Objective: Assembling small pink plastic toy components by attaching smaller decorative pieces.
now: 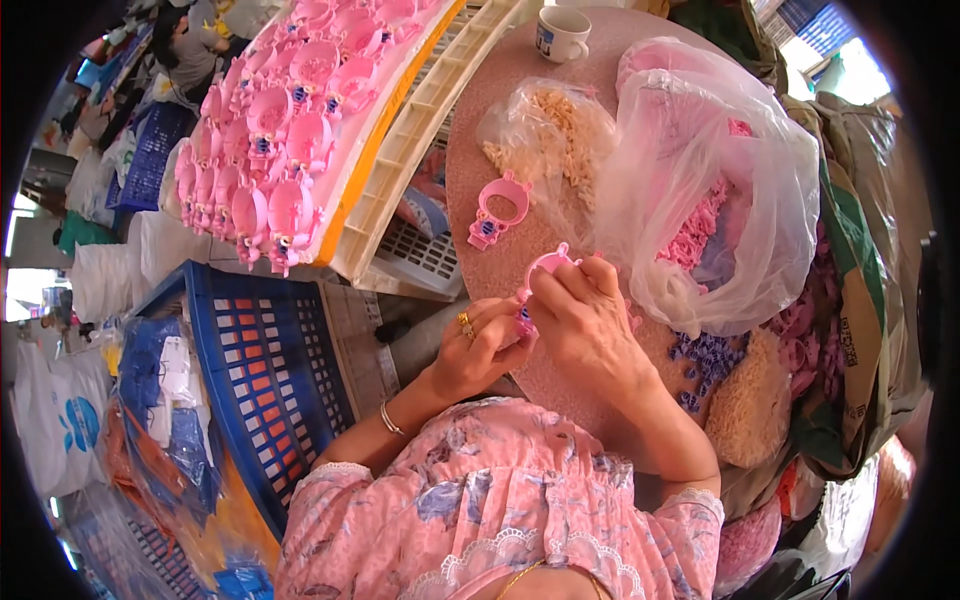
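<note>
Between my two hands is a pink plastic ring-shaped piece (pixel 548 261) with small ears, mostly covered by my fingers. My left hand (pixel 478 340), wearing a gold ring, is closed in a pinch at its lower end, where a bit of blue shows. My right hand (pixel 592 322) is closed over its upper part from the right. A similar pink eared piece (pixel 503 203) with a blue-marked figure below its ring lies on the round table (pixel 490 110), just beyond my hands. Small blue parts (pixel 708 362) are heaped by my right forearm.
A large clear bag (pixel 640 240) of pink parts and a smaller bag (pixel 545 130) of cream bits lie on the table, with a white mug (pixel 562 35) behind. Rows of pink pieces (pixel 270 110) cover a tray at left, above a blue crate (pixel 265 370). A cream heap (pixel 745 410) sits at right.
</note>
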`<action>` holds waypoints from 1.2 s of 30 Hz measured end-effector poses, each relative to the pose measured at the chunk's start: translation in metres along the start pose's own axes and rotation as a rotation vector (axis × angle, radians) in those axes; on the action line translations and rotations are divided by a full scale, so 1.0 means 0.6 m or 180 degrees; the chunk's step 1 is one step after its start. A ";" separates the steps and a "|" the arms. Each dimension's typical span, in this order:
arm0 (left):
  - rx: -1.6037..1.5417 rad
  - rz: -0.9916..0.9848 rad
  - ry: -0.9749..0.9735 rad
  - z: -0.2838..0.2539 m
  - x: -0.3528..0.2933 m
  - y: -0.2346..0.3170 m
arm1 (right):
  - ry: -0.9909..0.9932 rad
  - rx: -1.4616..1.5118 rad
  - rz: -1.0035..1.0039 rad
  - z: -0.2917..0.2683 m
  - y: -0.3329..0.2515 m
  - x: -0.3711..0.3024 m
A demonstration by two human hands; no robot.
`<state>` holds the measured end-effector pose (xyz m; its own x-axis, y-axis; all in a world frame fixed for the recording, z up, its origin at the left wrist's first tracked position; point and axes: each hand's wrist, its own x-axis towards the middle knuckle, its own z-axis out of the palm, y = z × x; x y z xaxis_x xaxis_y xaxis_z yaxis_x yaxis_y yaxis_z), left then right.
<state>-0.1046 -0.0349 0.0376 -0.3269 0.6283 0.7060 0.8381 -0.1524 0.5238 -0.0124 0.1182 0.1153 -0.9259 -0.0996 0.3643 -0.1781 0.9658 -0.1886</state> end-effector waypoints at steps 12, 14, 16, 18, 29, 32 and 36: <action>0.0129 -0.0133 0.0329 0.009 0.034 -0.005 | 0.0656 0.0892 0.0693 0.008 0.045 -0.003; 0.0106 -0.0168 0.0314 0.009 0.033 -0.005 | 0.0617 0.0305 0.0335 0.000 0.044 -0.006; 0.0082 -0.0204 0.0296 0.008 0.033 -0.004 | 0.0644 0.0285 0.0338 0.003 0.049 -0.008; 0.0075 -0.0164 0.0314 0.006 0.033 -0.002 | 0.0667 0.0268 0.0344 0.001 0.049 -0.013; -0.0330 -0.0253 0.0284 0.008 0.039 0.006 | 0.0478 0.0452 -0.0137 -0.026 0.058 -0.009; -0.0621 -0.0320 0.0153 0.004 0.040 0.006 | 0.0156 0.0365 -0.0433 -0.040 0.055 -0.006; -0.1209 -0.0853 -0.0155 -0.007 0.030 -0.001 | 0.0028 0.0374 -0.0757 -0.039 0.054 -0.002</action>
<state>-0.1130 -0.0265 0.0518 -0.4816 0.7172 0.5037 0.5047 -0.2429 0.8284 -0.0093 0.1553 0.1301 -0.8505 -0.3179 0.4190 -0.4284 0.8810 -0.2011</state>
